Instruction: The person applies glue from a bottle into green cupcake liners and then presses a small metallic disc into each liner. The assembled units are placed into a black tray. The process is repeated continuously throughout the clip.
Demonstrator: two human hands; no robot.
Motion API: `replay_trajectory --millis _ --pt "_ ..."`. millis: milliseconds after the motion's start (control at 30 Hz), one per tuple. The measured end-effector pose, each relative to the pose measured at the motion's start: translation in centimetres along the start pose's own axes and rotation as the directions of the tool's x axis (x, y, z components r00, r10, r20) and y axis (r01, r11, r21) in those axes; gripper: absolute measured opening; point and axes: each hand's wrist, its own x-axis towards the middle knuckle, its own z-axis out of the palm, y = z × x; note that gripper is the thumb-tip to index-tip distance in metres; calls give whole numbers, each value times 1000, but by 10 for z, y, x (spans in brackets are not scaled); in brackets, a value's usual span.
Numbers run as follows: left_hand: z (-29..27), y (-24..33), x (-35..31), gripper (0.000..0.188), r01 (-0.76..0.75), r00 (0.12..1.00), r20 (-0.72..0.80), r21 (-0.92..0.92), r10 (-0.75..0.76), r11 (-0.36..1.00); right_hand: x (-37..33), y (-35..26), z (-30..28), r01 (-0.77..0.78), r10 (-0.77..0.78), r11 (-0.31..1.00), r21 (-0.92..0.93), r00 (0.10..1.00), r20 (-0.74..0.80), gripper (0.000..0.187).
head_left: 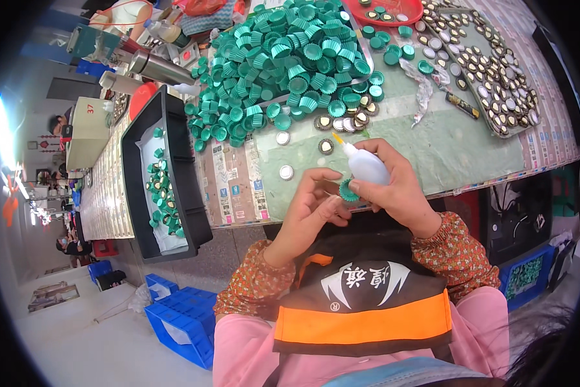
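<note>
My left hand pinches a small green ribbed cap just in front of the table edge. My right hand grips a white squeeze bottle with a yellow nozzle tip pointing up and left, its body lying over the cap. A big heap of the same green caps fills the table's far middle. Several round silver discs lie loose on the green mat between the heap and my hands.
A black tray at the left holds several finished green caps. A grey tray at the right carries many gold-and-silver discs. A red dish sits at the back. Blue crates stand on the floor. Other people work at the far left.
</note>
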Motion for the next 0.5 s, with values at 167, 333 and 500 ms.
replay_trajectory --millis 167,333,500 --pt "3 -6 2 33 143 985 135 -329 -103 933 0 11 2 239 -245 958 -157 969 -17 47" --pt "5 -8 -2 34 109 994 60 -316 -95 942 -6 7 7 374 -407 817 -438 913 20 48" --pt "3 -7 -5 38 113 993 72 -329 -94 937 -5 9 5 299 -321 857 -419 947 19 48"
